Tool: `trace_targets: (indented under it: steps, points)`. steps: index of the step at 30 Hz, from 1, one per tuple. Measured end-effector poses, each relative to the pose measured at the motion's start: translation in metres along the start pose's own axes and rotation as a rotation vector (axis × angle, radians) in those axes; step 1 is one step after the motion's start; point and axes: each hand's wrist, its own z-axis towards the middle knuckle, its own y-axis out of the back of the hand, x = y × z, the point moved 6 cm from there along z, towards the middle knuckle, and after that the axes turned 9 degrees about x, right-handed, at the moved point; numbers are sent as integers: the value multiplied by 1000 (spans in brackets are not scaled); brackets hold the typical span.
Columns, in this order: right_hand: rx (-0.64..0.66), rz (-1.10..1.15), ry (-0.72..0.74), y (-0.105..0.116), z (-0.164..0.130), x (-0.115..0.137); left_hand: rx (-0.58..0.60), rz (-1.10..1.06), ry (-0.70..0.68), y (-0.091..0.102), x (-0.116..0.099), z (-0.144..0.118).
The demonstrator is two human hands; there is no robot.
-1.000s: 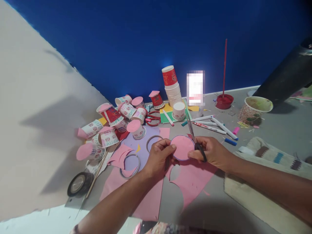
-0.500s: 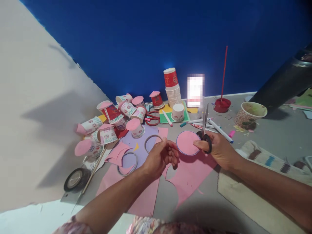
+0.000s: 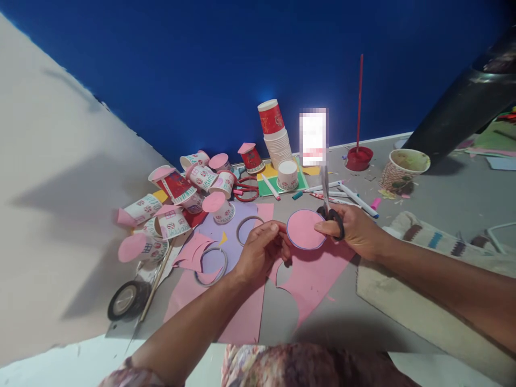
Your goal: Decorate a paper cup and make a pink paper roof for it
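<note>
Two hands with one paper disc and one pair of scissors, above the grey surface.
The right hand pinches the flat, round pink disc and grips black-handled scissors; the left hand is curled beside the disc, its grip loose, over smooth pink paper.

- Both forearms are bare from wrist to elbow; no watch, bracelet or ring shows on either
- The left hand and right hand are ungloved; nails look short and unpainted, though they are small in view
- A patterned sleeve, pinkish with a darker print, ends near the left elbow
- The same floral-looking fabric fills the bottom edge; pinks, purples and dull greens mingle in it
</note>
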Motion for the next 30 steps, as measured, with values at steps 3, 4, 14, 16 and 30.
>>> trace_targets:
  steps: [3,4,14,16,30]
  points:
    - [79,-92,-35,-7,-5,2,27,32,122,-4,10,-2]
    - [99,-109,-42,-9,-6,2,44,64,182,-6,14,-3]
    - [-54,-741,183,23,3,18,-91,25,125,5,1,-4]
    - [-115,-859,245,27,4,23,-11,150,65,-4,-5,-8]
    - [-168,-888,107,40,8,5,558,912,102,-41,-16,-23]
